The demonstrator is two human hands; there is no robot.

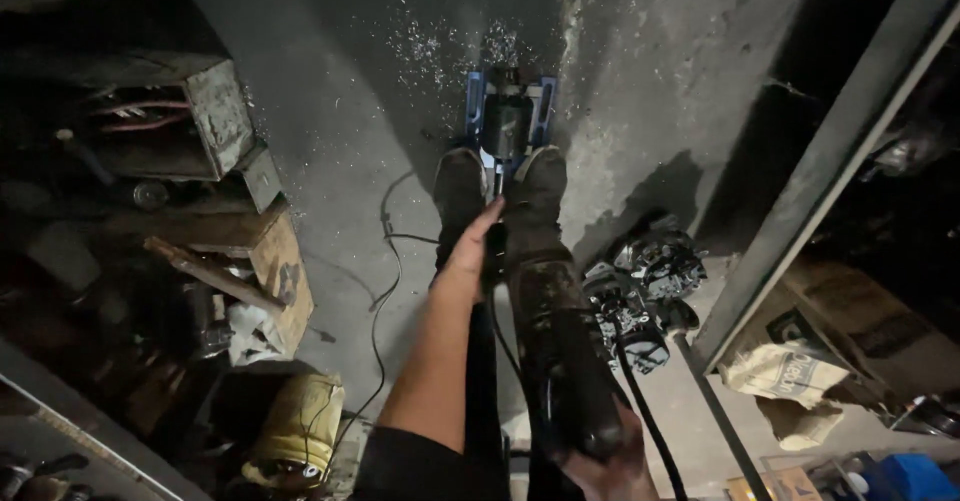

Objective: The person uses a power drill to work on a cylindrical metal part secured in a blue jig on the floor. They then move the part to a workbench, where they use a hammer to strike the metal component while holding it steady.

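head view, left hand: your left hand (478,241) reaches straight down, fingers stretched out flat and nearly together, gripping nothing; the tips sit against the upright bar between your shoes, likely to steady it.
head view, right hand: your right hand (605,461) is wrapped around the near end of a long dark tool (560,351), fist closed on it; held high and close to you, so the shaft runs down toward the floor.
head view, tool tip: lower end is lost between the shoes, contact point can't be told.
head view, feet: both shoes (500,196) stand side by side on the near edge of the blue clamp frame (480,101), looks like body weight pins it down.
head view, workpiece: dark cylindrical motor-like part (507,126) sits inside the blue frame, just beyond your toes, on the concrete floor (330,111).
head view, debris: bright metal shavings (440,51) scattered on the floor beyond the frame.
head view, cable: thin black wire (385,261) loops across the floor left of your feet.
head view, right side: heap of black engine parts (645,281) just beside your right leg, near a slanted steel beam (830,151).
head view, left side: metal box (215,111) and wood scraps, yellow sack (300,426) lower down; dim, details unclear.
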